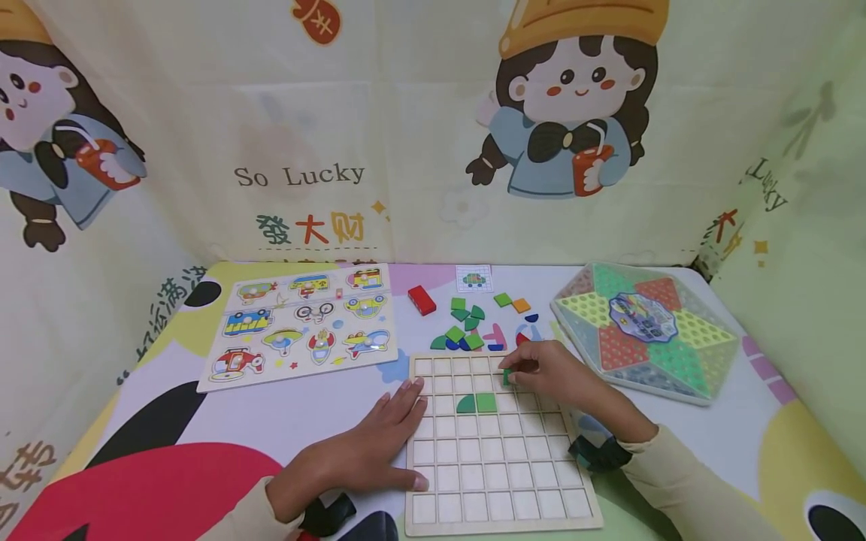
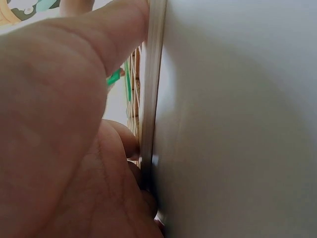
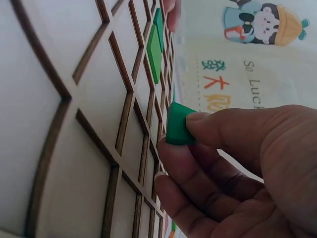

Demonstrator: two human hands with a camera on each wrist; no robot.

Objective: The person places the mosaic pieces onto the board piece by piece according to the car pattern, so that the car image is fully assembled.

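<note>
A wooden grid board [image 1: 501, 527] lies in front of me. A dark green quarter-circle tile [image 1: 466, 405] and a light green square tile [image 1: 485, 403] sit side by side in its cells. My left hand [image 1: 368, 443] rests along the board's left edge, fingers extended and thumb lower down on the rim; the left wrist view shows this hand [image 2: 64, 114] close against the board's side. Over the upper right cells, my right hand [image 1: 558, 376] pinches a small green tile with a curved side [image 3: 179, 125] between thumb and fingers.
Behind the board lie several loose coloured tiles [image 1: 461, 315], a red block [image 1: 422, 300] and a small pattern card [image 1: 473, 279]. A vehicle puzzle board [image 1: 271, 371] is at left. At right stands a star-patterned hexagonal box [image 1: 659, 353], near my right forearm.
</note>
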